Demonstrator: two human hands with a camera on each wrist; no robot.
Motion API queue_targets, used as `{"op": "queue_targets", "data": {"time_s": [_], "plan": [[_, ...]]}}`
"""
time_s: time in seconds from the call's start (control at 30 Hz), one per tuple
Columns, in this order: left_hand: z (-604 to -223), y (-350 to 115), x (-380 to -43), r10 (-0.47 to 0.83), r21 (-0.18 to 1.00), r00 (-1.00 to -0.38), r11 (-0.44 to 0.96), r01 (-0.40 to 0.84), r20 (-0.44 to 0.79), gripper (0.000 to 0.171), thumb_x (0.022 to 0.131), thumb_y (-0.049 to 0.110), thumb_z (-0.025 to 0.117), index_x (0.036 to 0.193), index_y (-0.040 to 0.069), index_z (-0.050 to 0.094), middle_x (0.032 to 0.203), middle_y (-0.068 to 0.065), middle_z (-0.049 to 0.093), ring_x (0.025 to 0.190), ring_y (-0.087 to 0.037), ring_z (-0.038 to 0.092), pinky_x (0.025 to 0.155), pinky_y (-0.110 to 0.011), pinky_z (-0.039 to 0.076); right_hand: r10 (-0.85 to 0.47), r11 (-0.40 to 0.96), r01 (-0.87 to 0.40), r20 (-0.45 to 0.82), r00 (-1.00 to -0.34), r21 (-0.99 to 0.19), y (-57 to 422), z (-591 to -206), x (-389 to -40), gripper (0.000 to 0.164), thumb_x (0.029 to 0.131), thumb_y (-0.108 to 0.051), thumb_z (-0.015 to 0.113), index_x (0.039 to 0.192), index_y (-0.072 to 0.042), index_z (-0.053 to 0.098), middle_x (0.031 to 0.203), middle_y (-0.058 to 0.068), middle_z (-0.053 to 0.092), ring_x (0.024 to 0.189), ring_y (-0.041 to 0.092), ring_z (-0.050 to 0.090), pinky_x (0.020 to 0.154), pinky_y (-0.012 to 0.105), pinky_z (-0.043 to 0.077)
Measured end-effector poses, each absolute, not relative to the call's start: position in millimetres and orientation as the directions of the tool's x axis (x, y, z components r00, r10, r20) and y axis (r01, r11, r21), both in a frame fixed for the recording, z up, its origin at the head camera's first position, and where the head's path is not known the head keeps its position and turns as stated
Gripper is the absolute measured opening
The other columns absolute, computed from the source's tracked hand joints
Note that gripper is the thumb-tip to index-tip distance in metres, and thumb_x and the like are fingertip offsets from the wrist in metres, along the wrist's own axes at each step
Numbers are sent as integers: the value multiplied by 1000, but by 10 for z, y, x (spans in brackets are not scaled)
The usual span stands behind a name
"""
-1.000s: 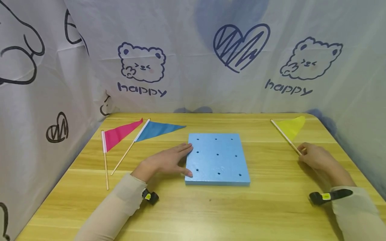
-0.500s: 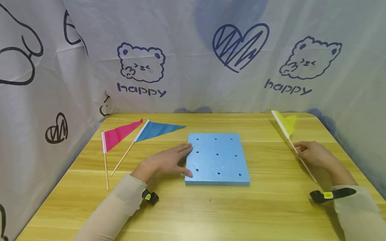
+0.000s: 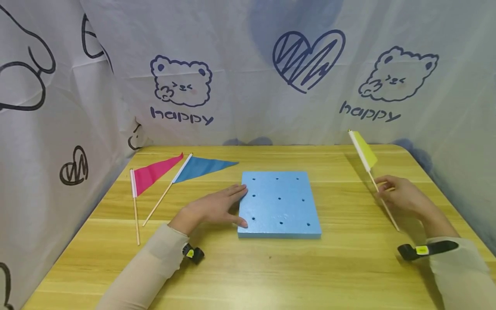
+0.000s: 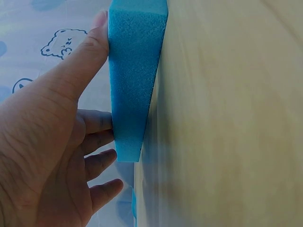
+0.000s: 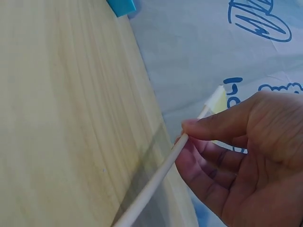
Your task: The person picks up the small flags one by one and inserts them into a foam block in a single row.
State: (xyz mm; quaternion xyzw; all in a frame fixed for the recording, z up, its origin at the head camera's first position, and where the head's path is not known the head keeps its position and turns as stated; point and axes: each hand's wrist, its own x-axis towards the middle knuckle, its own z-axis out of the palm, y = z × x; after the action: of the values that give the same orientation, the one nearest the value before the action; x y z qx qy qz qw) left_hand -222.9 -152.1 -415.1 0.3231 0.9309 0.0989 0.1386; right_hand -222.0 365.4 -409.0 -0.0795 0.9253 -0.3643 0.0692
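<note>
A light-blue foam board (image 3: 267,209) with several small holes in rows lies flat mid-table. My left hand (image 3: 217,207) rests on its left edge, thumb and fingertips on the top face; the left wrist view shows the thick blue side (image 4: 135,71) with the fingers spread along it. Over the table's right part, my right hand (image 3: 403,196) pinches the wooden stick of a small yellow flag (image 3: 364,148) between thumb and fingers. The flag tilts with its cloth end up and away; in the right wrist view the stick (image 5: 156,179) runs down past the fingertips.
A pink flag (image 3: 149,174) and a blue flag (image 3: 201,167) lie on the wooden table (image 3: 248,275) left of the board. A white printed curtain (image 3: 244,86) hangs behind the table and along both sides.
My right hand has lifted the yellow flag's cloth end off the table and its grip now sits farther up the stick. The left hand and board have stayed put.
</note>
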Motion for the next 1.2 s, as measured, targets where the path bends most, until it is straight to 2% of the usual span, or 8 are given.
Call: {"op": "queue_targets", "data": {"time_s": [0.2, 0.33, 0.5, 0.7, 1.03, 1.2], "plan": [[-4146, -1523, -2226, 625, 282, -757, 774, 568, -192, 110, 75, 84, 49, 158, 21, 13, 163, 3, 7, 148, -18, 7, 117, -41, 19, -192, 683, -116, -25, -981, -721, 3607, -4042, -2229, 46, 95, 1, 56, 136, 16, 40, 103, 24, 57, 79, 12, 60, 66, 26, 55], [-4142, -1520, -2235, 631, 283, -754, 769, 574, -185, 110, 76, 83, 50, 158, 20, 13, 164, 2, 7, 148, -18, 8, 117, -41, 20, -184, 669, -151, 34, -982, -728, 3570, -4016, -2232, 50, 96, 2, 57, 138, 18, 38, 107, 29, 56, 80, 7, 61, 69, 28, 57], [-4134, -1515, -2238, 629, 280, -754, 770, 573, -189, 111, 75, 84, 49, 158, 20, 13, 164, 2, 8, 148, -18, 8, 117, -41, 20, -173, 618, -192, 106, -979, -762, 3513, -3982, -2211, 46, 95, 5, 57, 136, 16, 42, 106, 31, 55, 78, 6, 63, 69, 30, 58], [-4128, -1510, -2235, 629, 280, -753, 771, 571, -196, 112, 74, 84, 49, 158, 20, 13, 164, 2, 7, 148, -18, 8, 117, -40, 20, -154, 572, -218, 158, -975, -791, 3403, -3953, -2179, 46, 94, 7, 59, 135, 15, 42, 101, 27, 54, 77, 4, 62, 68, 27, 58], [-4149, -1516, -2241, 630, 274, -751, 771, 575, -199, 112, 75, 84, 49, 158, 20, 12, 164, 2, 7, 148, -18, 8, 117, -40, 19, -142, 529, -289, 253, -957, -798, 3147, -3911, -2131, 49, 92, 6, 62, 137, 13, 42, 99, 27, 61, 78, 1, 63, 67, 25, 58], [-4154, -1518, -2241, 630, 275, -750, 771, 574, -199, 112, 75, 84, 49, 158, 20, 12, 164, 2, 7, 148, -18, 8, 117, -39, 19, -125, 519, -302, 278, -952, -800, 3016, -3868, -2091, 50, 92, 5, 63, 138, 8, 43, 97, 22, 63, 79, 2, 64, 67, 22, 57]]}}
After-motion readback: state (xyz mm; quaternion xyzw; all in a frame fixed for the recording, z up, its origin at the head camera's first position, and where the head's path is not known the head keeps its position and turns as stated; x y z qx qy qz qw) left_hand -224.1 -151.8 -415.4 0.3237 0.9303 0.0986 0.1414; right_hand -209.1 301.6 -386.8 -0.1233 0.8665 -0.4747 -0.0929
